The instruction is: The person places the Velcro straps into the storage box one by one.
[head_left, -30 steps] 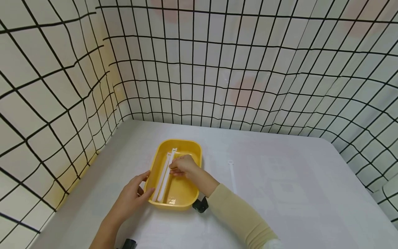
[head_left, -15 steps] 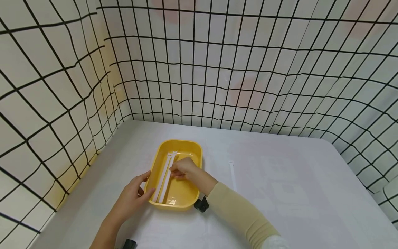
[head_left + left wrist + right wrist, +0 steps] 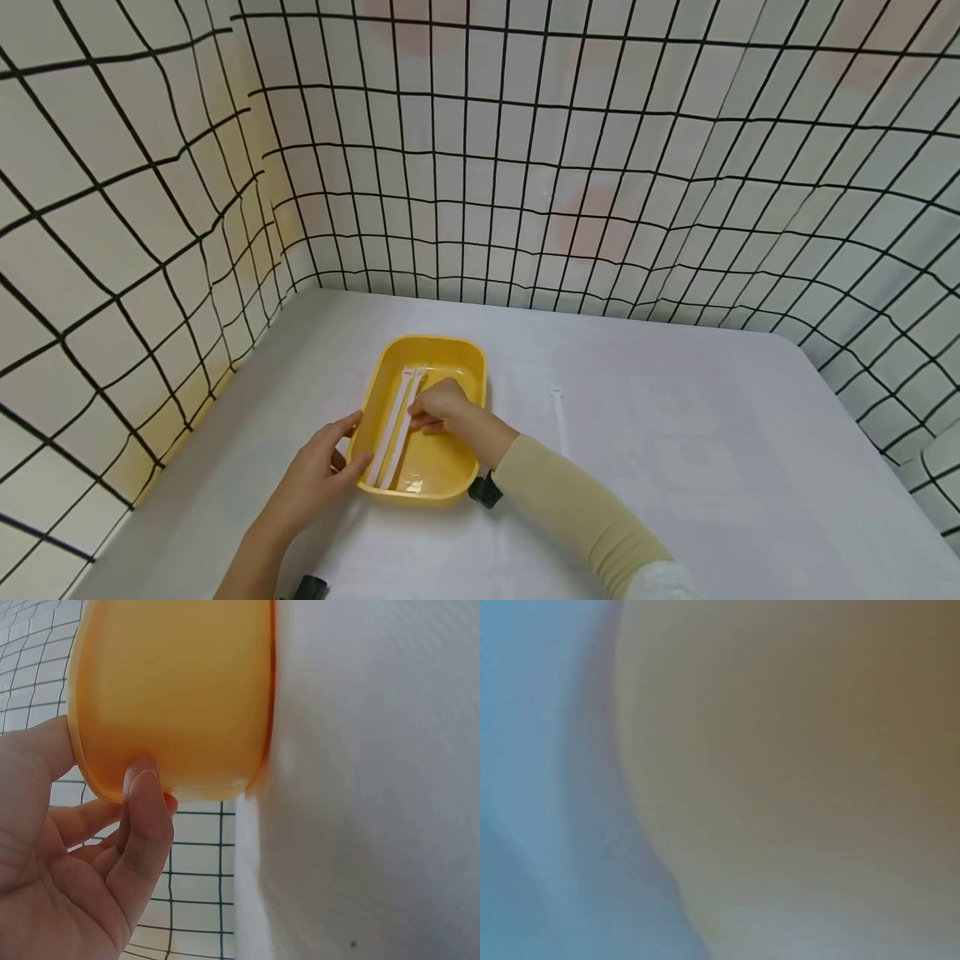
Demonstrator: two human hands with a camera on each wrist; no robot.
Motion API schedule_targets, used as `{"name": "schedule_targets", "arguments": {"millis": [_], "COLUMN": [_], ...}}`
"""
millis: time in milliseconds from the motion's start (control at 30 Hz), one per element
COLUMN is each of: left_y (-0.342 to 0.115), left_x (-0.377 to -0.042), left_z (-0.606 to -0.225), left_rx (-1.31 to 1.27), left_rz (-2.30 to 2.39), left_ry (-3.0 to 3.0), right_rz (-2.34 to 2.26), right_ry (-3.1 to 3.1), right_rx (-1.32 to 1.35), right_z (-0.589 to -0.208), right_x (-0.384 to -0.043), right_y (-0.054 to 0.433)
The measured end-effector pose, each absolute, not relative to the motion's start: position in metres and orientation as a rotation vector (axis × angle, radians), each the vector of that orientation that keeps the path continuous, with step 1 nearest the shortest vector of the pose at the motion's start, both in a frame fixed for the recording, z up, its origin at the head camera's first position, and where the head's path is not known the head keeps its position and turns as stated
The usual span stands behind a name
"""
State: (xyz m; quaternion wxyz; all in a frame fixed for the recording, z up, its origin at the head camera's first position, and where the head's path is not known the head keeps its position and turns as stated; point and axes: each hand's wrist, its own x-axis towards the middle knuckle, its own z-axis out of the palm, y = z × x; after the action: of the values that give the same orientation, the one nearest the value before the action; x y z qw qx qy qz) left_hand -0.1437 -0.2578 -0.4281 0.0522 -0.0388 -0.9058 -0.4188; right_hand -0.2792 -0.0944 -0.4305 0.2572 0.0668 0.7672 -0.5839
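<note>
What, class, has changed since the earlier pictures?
The right hand and the white strip it pinches have shifted slightly toward the person, bringing the strip's far end nearly level with its neighbour's. Nothing was gripped anew or released. The left hand, yellow tray and other strip stayed put.

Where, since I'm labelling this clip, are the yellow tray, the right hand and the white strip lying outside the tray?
Yellow tray (image 3: pixel 439 463): head view, on its bare inner floor.
Right hand (image 3: pixel 444 402): head view, on the back of the hand.
Outer white strip (image 3: pixel 560 423): head view, partway along its narrow length.
</note>
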Motion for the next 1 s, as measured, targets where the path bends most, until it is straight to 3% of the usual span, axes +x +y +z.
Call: {"name": "schedule_targets", "arguments": {"millis": [1000], "left_y": [-0.2573], "left_x": [-0.1437], "left_z": [-0.4269], "left_rx": [-0.086], "left_rz": [-1.266], "left_ry": [-2.772], "right_rz": [-1.590], "right_ry": [2.127], "right_rx": [0.211], "right_z": [-0.4321], "right_x": [-0.2809], "right_y": [-0.0959]}}
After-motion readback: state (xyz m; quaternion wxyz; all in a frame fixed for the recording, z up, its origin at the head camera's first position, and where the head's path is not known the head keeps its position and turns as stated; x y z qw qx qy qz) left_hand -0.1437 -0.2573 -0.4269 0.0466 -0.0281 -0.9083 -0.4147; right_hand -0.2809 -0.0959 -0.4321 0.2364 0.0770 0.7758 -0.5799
